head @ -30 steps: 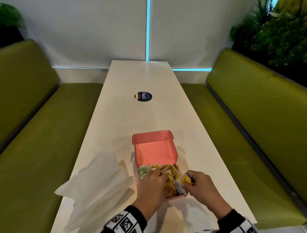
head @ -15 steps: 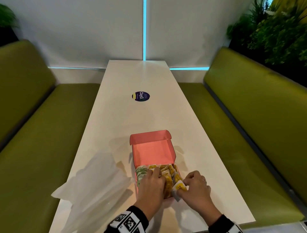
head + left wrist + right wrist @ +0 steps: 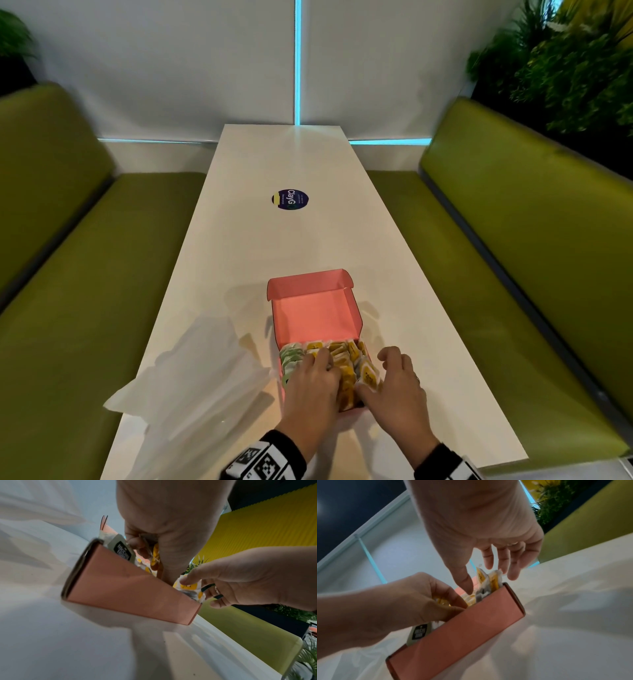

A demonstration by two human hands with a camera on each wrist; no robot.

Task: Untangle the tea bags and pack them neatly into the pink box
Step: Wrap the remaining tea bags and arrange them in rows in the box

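You are working late in the job, by my reading; the box [image 3: 317, 317] is sitting open on the worktop [image 3: 274, 240] just in front of you, its lid standing up at the far side, and the tea bags [image 3: 346, 363] are already lying in it in rows, green ones at the left and yellow ones filling the middle and right; no loose bags are showing on the worktop, so what seems left is seating the last few at the right edge, levelling the rows and closing the lid. Your left hand [image 3: 310, 383] is reaching into the middle of the box with its fingers [image 3: 137, 545] curled down among the yellow bags, pinching one or more of them as far as the left wrist view is showing; your right hand [image 3: 397, 387] is hovering at the right wall with its fingers [image 3: 503, 561] spread and loosely bent, gripping nothing, while its thumb is pressing a yellow bag [image 3: 188, 586] that is sticking up over the near corner. The box is looking like thin matte card, pink inside and out, with crisp folded edges and flaps; the bags are small, flat, soft paper sachets with printed faces, likely to crumple or spring up when crowded; a sheet of white, crinkled, translucent paper [image 3: 191, 394] is lying just left of the box; the worktop is smooth, pale and faintly glossy.
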